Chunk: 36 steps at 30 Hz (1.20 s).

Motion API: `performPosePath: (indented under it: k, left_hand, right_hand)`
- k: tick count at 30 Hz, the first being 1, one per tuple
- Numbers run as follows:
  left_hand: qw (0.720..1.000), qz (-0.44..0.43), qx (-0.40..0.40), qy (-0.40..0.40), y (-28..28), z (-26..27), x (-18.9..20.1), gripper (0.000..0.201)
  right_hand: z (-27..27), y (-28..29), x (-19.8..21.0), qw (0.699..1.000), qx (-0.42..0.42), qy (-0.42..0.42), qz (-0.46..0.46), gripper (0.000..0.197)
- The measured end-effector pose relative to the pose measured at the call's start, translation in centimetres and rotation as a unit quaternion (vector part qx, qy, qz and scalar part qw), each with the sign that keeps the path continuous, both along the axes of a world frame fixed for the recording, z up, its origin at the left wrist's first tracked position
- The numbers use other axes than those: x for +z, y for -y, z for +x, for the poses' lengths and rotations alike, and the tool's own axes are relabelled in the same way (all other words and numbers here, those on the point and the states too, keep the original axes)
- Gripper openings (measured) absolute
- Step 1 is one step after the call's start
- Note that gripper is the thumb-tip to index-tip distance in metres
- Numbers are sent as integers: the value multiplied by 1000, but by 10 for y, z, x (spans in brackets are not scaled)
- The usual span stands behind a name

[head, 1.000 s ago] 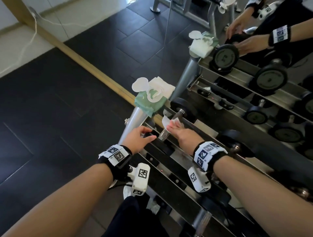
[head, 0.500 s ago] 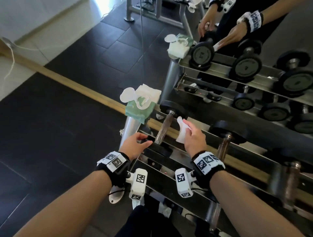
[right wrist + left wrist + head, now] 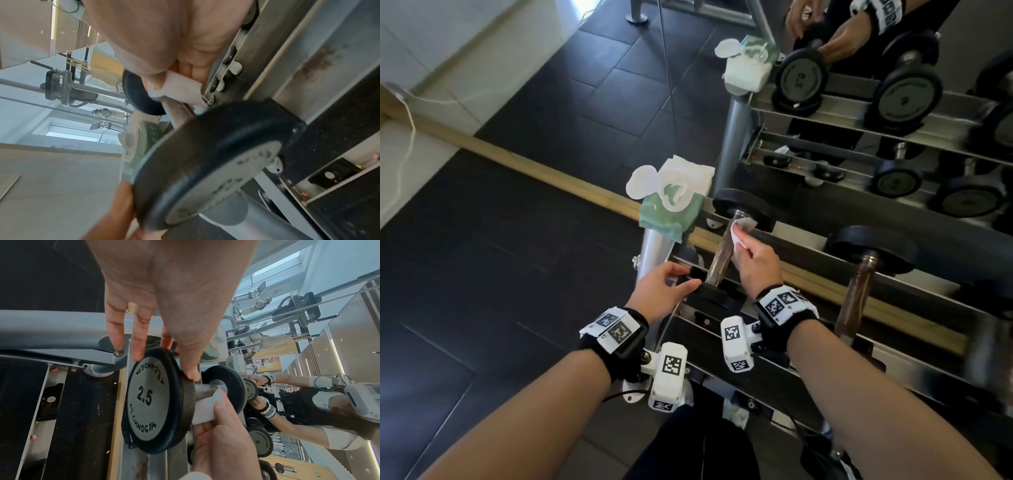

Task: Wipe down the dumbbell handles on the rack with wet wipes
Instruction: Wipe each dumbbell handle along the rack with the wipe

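A small 2.5 dumbbell lies at the left end of the rack's top tier, its worn metal handle running away from me. My left hand grips the rim of its near plate between fingers and thumb. My right hand pinches a folded white wet wipe against the far part of the handle, close to the far plate. The right wrist view shows the wipe lying over the handle. A green pack of wet wipes sits open on the rack's corner post.
Another dumbbell lies to the right on the same tier. A mirror behind the rack reflects the dumbbells and my hands. Lower rack tiers run under my wrists. Dark floor tiles spread to the left.
My right hand came off the handle with the wipe, then set it back on the handle farther up, near the far plate. My left hand stayed on the near plate.
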State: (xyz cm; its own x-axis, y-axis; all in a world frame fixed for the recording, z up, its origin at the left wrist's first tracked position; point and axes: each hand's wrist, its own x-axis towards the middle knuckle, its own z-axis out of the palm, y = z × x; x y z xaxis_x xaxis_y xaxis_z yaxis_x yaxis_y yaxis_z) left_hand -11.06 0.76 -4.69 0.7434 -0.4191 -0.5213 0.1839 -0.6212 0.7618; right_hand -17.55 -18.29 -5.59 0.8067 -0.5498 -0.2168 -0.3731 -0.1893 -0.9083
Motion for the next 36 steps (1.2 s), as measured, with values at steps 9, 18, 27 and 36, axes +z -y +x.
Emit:
performPosePath:
  k: [9, 18, 27, 36]
  left_hand:
    - [999, -32, 0, -16, -3, 3, -3, 31]
    - [997, -61, 17, -32, -2, 2, -3, 28]
    - [995, -83, 28, -40, -3, 0, -6, 31]
    - [994, -95, 39, -41, -5, 0, -12, 29]
  right_hand:
    - [-37, -12, -13, 993, 84, -48, 65, 23]
    - [-10, 9, -3, 999, 41, -2, 32, 36]
    - [-40, 6, -7, 984, 159, -77, -37, 32]
    - [-6, 10, 0, 990, 90, -42, -96, 40]
